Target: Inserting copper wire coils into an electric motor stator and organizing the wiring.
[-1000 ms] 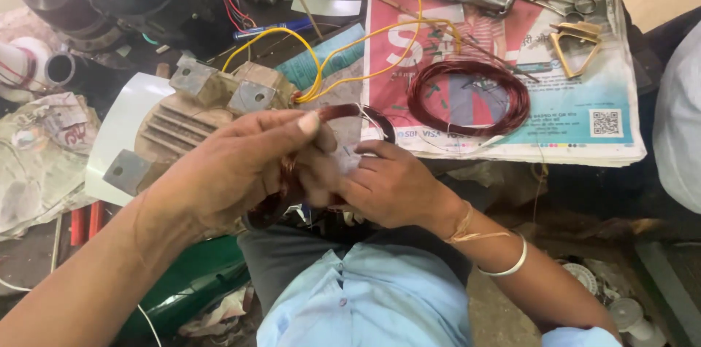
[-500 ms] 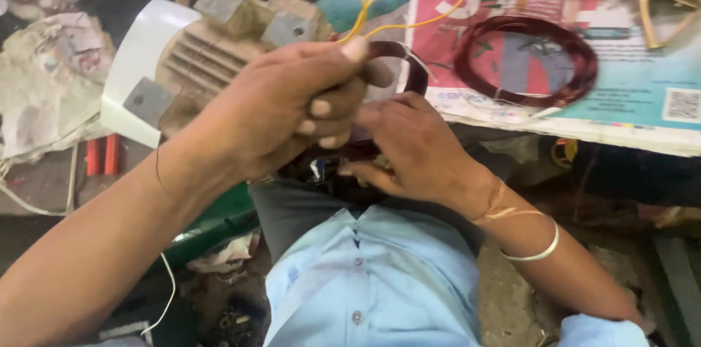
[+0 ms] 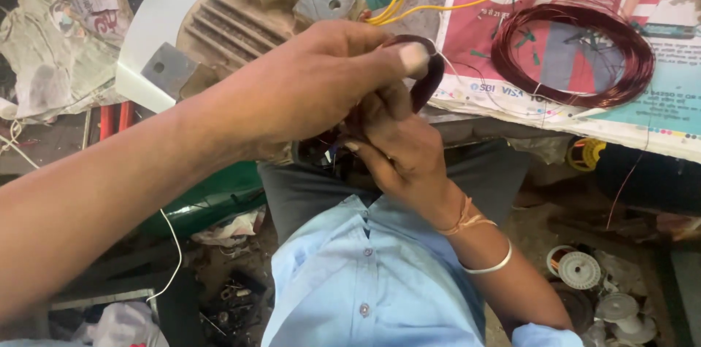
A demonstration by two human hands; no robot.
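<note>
Copper-brown enamelled wire, wound into a small dark coil (image 3: pixel 426 73), sat pinched in the left hand (image 3: pixel 314 88), the thumb pressed flat on its upper arc and the fingers curled shut around the rest. The right hand (image 3: pixel 398 146) lay just beneath, at about five o'clock from the left, its fingers folded up against the lower part of the same coil; how tightly it gripped could not be told, since the left hand covered most of it. The coil was held over the lap, near the front edge of the work surface.

By the look of it, the step in hand was shaping or bunching the coil between both hands. The next move would call for a firm hold, so the turns stay together.

Only one curved end of the coil showed, bulging toward two o'clock; its long axis seemed to run from there back toward seven o'clock, into the palms, though that part was hidden.

At eleven o'clock from the hands stood a finned motor housing (image 3: pixel 219 33), with yellow leads (image 3: pixel 438 5) running off at one o'clock. At two o'clock a larger reddish wire coil (image 3: pixel 626 40) lay flat on a newspaper (image 3: pixel 679 110). At five o'clock were empty white spools (image 3: pixel 578 270).
</note>
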